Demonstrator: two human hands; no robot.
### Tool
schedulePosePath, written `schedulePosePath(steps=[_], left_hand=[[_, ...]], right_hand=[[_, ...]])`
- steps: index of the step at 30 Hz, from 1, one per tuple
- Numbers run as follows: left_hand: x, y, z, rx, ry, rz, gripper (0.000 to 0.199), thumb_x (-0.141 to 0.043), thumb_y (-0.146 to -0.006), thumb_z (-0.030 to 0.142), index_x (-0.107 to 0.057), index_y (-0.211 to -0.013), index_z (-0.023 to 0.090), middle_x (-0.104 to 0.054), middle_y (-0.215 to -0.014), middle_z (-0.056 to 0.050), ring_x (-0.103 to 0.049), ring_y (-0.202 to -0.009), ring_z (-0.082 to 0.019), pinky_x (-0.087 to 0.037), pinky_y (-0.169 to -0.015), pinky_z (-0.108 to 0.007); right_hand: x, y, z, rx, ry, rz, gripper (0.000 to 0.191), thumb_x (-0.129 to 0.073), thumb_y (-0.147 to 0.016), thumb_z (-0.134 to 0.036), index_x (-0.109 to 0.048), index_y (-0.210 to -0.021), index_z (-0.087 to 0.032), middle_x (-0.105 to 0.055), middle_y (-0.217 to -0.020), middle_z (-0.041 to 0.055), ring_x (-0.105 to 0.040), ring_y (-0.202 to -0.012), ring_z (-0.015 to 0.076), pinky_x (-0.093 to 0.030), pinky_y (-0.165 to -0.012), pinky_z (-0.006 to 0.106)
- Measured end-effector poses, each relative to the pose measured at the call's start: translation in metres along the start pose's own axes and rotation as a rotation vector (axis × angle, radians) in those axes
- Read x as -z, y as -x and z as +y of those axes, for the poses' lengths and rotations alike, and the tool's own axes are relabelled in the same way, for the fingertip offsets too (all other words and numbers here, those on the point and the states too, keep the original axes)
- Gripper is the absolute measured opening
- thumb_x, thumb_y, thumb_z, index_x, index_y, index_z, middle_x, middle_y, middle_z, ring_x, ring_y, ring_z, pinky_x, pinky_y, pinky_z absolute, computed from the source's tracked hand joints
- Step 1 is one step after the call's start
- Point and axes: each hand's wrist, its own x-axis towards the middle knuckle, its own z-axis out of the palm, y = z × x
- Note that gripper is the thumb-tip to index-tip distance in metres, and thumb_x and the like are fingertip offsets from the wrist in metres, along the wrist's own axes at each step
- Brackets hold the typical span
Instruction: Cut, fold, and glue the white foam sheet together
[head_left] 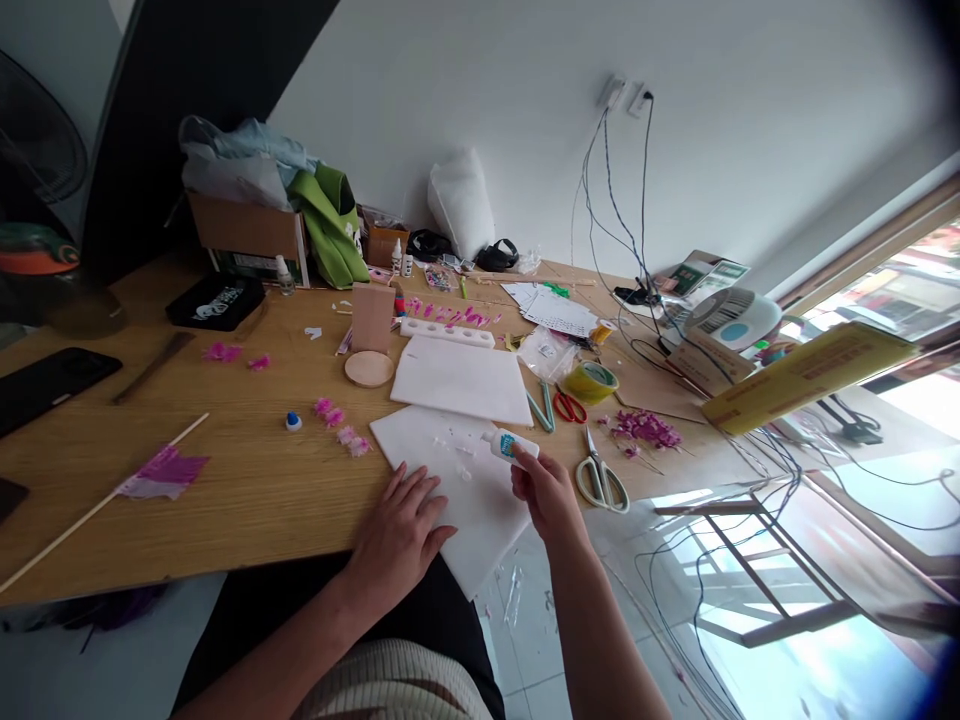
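My right hand [541,487] grips a small white bottle with a blue label [513,446], held tilted over a white foam sheet [487,510]. Small clear or whitish bits lie on that sheet near the bottle's tip. Flat on the sheet's left edge rests my left hand [405,520], fingers spread and holding nothing. A second white sheet [461,378] lies just behind. To the left are a blue cap [293,421] and pink flower pieces [352,440].
White-handled scissors [602,482], red scissors [570,407], yellow tape [590,381] and purple flowers [649,429] lie right. A stick with purple fabric [161,472] is left. Boxes [247,235] stand behind; the table's front edge is close to me.
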Motion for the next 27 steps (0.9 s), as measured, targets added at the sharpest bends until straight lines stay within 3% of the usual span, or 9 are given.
schedulePosePath(steps=[3,5,8,12,16,19,27], left_hand=[[0.003,-0.001,0.0,0.021,0.069,0.018,0.023,-0.057,-0.09,0.028,-0.067,-0.104,0.013,-0.065,-0.119,-0.014,-0.049,-0.127,-0.032,-0.04,-0.107,-0.055],[0.006,-0.005,0.001,0.04,0.144,0.066,0.021,-0.057,-0.09,0.027,-0.067,-0.103,0.014,-0.065,-0.117,-0.013,-0.049,-0.124,-0.031,-0.046,-0.102,-0.051],[0.011,-0.017,0.006,0.112,0.297,0.157,0.02,-0.057,-0.09,0.028,-0.068,-0.1,0.016,-0.067,-0.099,-0.01,-0.058,-0.102,-0.025,-0.052,-0.087,-0.042],[0.014,-0.041,0.015,0.349,0.552,0.236,0.026,-0.058,-0.088,0.039,-0.071,-0.098,0.018,-0.061,-0.073,-0.003,-0.056,-0.069,-0.017,-0.052,-0.067,-0.032],[0.013,-0.056,0.023,0.514,0.71,0.319,0.033,-0.065,-0.08,0.046,-0.073,-0.095,0.018,-0.054,-0.065,0.001,-0.053,-0.061,-0.014,-0.048,-0.058,-0.027],[0.011,-0.059,0.028,0.599,0.769,0.357,0.032,-0.069,-0.076,0.048,-0.073,-0.087,0.018,-0.053,-0.062,0.002,-0.053,-0.059,-0.014,-0.046,-0.056,-0.026],[0.009,-0.064,0.029,0.742,0.97,0.266,0.039,-0.072,-0.069,0.054,-0.071,-0.082,0.017,-0.056,-0.053,0.003,-0.051,-0.044,-0.013,-0.039,-0.04,-0.024]], right_hand=[[-0.002,0.008,-0.002,-0.093,-0.189,-0.095,0.037,-0.073,-0.068,-0.048,-0.05,-0.071,-0.019,-0.041,-0.052,-0.0081,-0.029,-0.041,0.0048,-0.02,-0.034,0.017],[-0.005,0.014,-0.002,-0.187,-0.43,-0.218,0.031,-0.071,-0.073,-0.042,-0.05,-0.074,-0.019,-0.039,-0.055,-0.0094,-0.024,-0.04,0.0026,-0.015,-0.031,0.013],[-0.017,0.025,-0.002,-0.305,-0.804,-0.395,0.029,-0.071,-0.078,-0.036,-0.049,-0.072,-0.018,-0.038,-0.057,-0.0098,-0.022,-0.04,0.0009,-0.015,-0.03,0.009],[-0.044,0.042,-0.001,-0.328,-0.968,-0.465,0.041,-0.075,-0.077,-0.04,-0.044,-0.063,-0.016,-0.037,-0.057,-0.0093,-0.024,-0.041,0.0003,-0.019,-0.032,0.01],[-0.068,0.055,0.001,-0.327,-0.999,-0.441,0.047,-0.078,-0.072,-0.047,-0.045,-0.06,-0.016,-0.033,-0.054,-0.0102,-0.018,-0.04,0.0,-0.017,-0.032,0.011],[-0.079,0.058,0.003,-0.303,-0.958,-0.333,0.05,-0.078,-0.068,-0.053,-0.045,-0.059,-0.017,-0.03,-0.051,-0.0106,-0.017,-0.039,0.0004,-0.015,-0.032,0.013],[-0.09,0.066,0.016,-0.221,-0.795,-0.127,0.05,-0.084,-0.059,-0.052,-0.051,-0.08,-0.021,-0.041,-0.054,-0.0111,-0.026,-0.039,0.0016,-0.016,-0.034,0.014]])
